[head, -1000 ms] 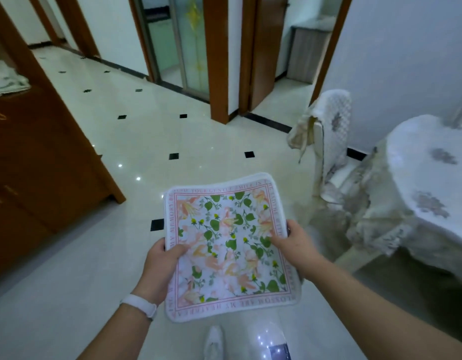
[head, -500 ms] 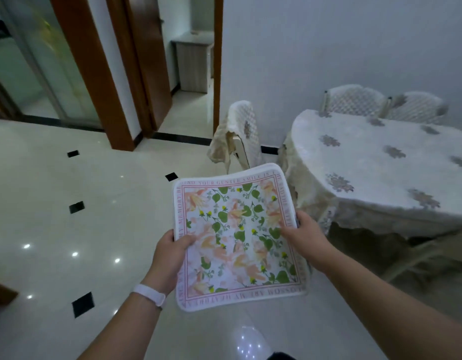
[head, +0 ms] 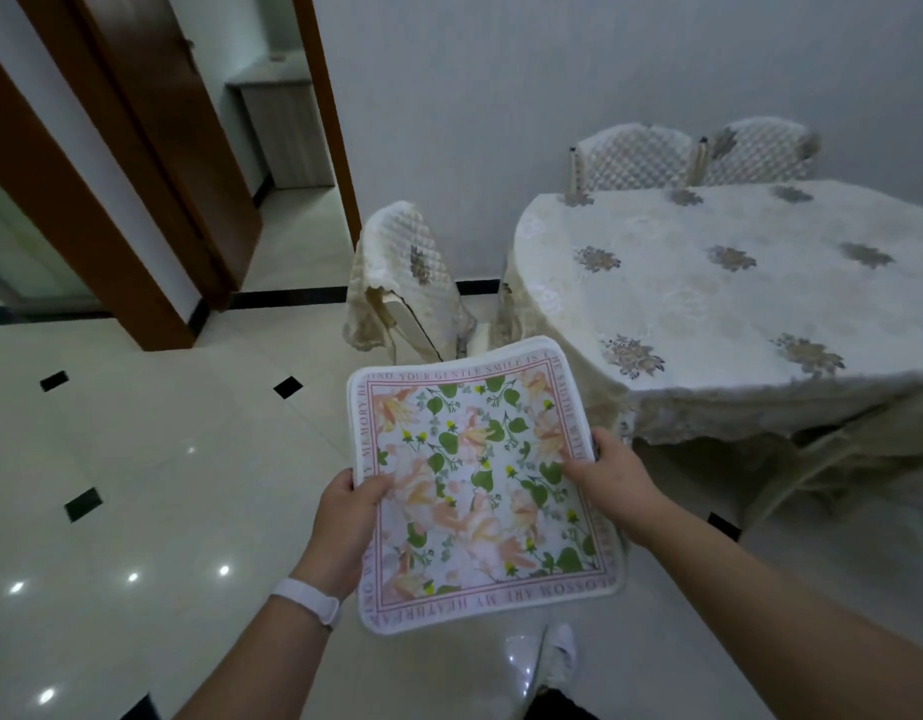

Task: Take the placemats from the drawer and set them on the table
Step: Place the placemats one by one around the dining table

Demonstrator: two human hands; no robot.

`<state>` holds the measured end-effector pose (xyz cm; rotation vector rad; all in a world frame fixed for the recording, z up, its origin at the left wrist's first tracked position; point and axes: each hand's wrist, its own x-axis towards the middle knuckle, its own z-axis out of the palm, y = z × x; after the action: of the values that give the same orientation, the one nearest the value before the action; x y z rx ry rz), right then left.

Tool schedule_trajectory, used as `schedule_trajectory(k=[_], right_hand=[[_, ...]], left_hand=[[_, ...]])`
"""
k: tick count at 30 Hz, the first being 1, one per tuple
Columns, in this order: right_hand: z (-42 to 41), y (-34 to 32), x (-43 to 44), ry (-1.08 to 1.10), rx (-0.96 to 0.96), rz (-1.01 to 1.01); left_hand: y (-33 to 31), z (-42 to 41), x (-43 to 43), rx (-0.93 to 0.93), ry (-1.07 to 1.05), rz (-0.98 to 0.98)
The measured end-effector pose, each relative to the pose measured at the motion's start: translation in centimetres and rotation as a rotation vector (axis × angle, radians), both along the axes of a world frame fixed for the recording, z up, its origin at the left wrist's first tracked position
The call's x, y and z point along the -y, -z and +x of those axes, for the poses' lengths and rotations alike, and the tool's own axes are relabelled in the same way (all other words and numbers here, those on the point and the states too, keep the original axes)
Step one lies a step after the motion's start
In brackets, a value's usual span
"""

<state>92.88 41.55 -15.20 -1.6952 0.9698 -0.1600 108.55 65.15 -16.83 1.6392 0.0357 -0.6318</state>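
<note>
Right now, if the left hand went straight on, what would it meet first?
Probably the covered chair beside the table, beyond the placemats that the left hand grips; depth is unclear, so it could be the table instead.

Under the placemats (head: 480, 480) the fingers of the left hand (head: 345, 517) and the right hand (head: 612, 475) are hidden — only the thumbs show. How many are stacked is unclear. At 3 o'clock the table (head: 709, 304) is cut off.

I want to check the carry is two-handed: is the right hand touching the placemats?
Touching. The head view shows the right hand gripping the right edge of the placemats, with its thumb pressed on the printed top.
</note>
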Motion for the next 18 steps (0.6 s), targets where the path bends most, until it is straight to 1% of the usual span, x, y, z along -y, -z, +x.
schedule_trajectory(k=[4, 8, 11, 14, 18], right_hand=[[3.0, 0.6, 6.2, 0.013, 0.007, 0.033], [4.6, 0.6, 13.6, 0.061, 0.011, 0.047], [4.7, 0.2, 19.1, 0.111, 0.003, 0.028], [4.5, -0.6, 23.7, 0.152, -0.005, -0.043], [4.7, -1.4, 28.0, 0.215, 0.0, -0.056]], left_hand=[[0.0, 3.3, 6.5, 0.006, 0.0, 0.028], [-0.7, 6.4, 14.9, 0.023, 0.058, 0.054], [-1.3, 7.8, 21.3, 0.033, 0.117, 0.051], [-2.2, 8.3, 26.7, 0.048, 0.178, 0.019], [-3.3, 9.8, 32.4, 0.043, 0.259, -0.007]])
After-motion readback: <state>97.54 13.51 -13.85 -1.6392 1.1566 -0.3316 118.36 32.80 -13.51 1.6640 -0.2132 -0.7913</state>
